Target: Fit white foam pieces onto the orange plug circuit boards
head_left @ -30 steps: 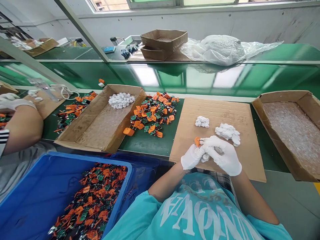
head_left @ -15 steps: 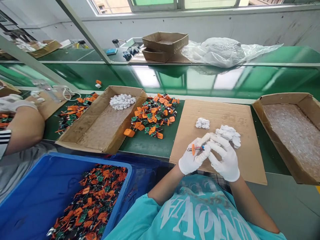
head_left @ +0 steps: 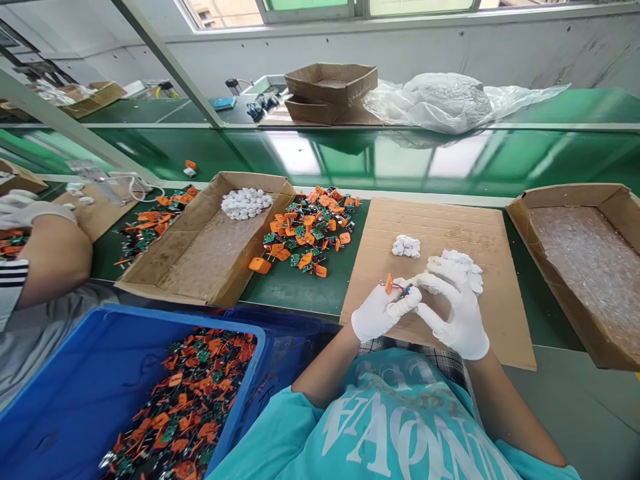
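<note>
Over the near edge of the green workbench [head_left: 280, 290], the person in the turquoise shirt [head_left: 395, 413] has both gloved hands above a flat cardboard sheet [head_left: 377, 240]. The left hand [head_left: 383, 312] is pinched, thumb against fingers, around an orange-headed part [head_left: 389, 284], whose head stands up at the far side of the glove while its thin dark wires [head_left: 403, 290] run right, towards the fingertips. The right hand [head_left: 453, 310] is just to the right, fingers spread and bent, with a wide gap between thumb and forefinger; I can't make out anything in its grasp. Its far fingers overlap the larger pile of white pieces [head_left: 474, 273] from where I stand, and whether they touch it I can't tell. A smaller white pile [head_left: 406, 246] sits on the sheet, beyond the left hand. Left of the sheet there's a loose heap of orange and green parts [head_left: 313, 230], and beside that a shallow cardboard box [head_left: 195, 270] with small white rounded pieces [head_left: 247, 203] gathered at its far end. Another open box [head_left: 575, 233] stands at the right. Near left, a blue bin [head_left: 75, 373] holds a mass of similar parts, and farther left a co-worker's gloved hand [head_left: 35, 212] reaches in over the bench.
</note>
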`<control>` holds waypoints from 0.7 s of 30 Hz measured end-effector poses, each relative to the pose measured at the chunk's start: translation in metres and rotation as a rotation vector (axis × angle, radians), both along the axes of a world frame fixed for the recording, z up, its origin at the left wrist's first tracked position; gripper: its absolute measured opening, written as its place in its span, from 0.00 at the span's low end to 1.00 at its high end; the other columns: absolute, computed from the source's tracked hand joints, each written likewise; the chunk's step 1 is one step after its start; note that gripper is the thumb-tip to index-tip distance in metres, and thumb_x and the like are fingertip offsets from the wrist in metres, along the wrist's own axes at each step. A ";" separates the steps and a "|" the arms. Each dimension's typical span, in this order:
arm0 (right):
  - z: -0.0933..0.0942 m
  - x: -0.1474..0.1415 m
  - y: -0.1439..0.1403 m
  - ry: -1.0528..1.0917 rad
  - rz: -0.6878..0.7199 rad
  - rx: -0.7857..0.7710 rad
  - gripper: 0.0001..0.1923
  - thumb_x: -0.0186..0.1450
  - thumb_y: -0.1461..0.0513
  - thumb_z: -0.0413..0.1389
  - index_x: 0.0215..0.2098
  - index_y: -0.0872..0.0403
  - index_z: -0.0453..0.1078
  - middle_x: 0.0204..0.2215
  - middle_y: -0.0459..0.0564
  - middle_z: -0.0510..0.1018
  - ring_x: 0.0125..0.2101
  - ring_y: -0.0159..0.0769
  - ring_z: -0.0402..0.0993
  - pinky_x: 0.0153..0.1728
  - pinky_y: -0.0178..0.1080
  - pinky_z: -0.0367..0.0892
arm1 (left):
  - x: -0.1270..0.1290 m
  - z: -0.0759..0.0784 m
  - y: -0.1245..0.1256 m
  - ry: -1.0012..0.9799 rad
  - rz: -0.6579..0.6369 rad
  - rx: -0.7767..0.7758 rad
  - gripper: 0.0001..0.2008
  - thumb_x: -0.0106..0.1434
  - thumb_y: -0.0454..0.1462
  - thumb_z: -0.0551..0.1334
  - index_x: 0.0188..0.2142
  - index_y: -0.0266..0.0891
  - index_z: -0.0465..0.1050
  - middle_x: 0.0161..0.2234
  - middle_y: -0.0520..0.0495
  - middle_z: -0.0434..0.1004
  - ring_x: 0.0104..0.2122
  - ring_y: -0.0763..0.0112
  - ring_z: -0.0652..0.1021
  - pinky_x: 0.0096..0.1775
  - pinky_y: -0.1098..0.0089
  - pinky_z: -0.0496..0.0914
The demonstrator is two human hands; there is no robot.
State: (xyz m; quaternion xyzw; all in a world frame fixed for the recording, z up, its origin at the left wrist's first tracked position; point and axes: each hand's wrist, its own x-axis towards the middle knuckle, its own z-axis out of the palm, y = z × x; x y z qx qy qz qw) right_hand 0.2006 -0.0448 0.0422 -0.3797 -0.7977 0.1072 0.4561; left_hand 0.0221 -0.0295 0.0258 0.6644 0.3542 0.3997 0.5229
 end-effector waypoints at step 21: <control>0.004 -0.008 0.006 0.331 0.209 -0.521 0.08 0.68 0.55 0.57 0.38 0.51 0.73 0.41 0.52 0.80 0.43 0.39 0.78 0.42 0.44 0.74 | 0.011 -0.025 -0.006 -0.061 0.038 -0.199 0.37 0.58 0.69 0.46 0.20 0.39 0.59 0.20 0.51 0.60 0.24 0.74 0.61 0.29 0.68 0.58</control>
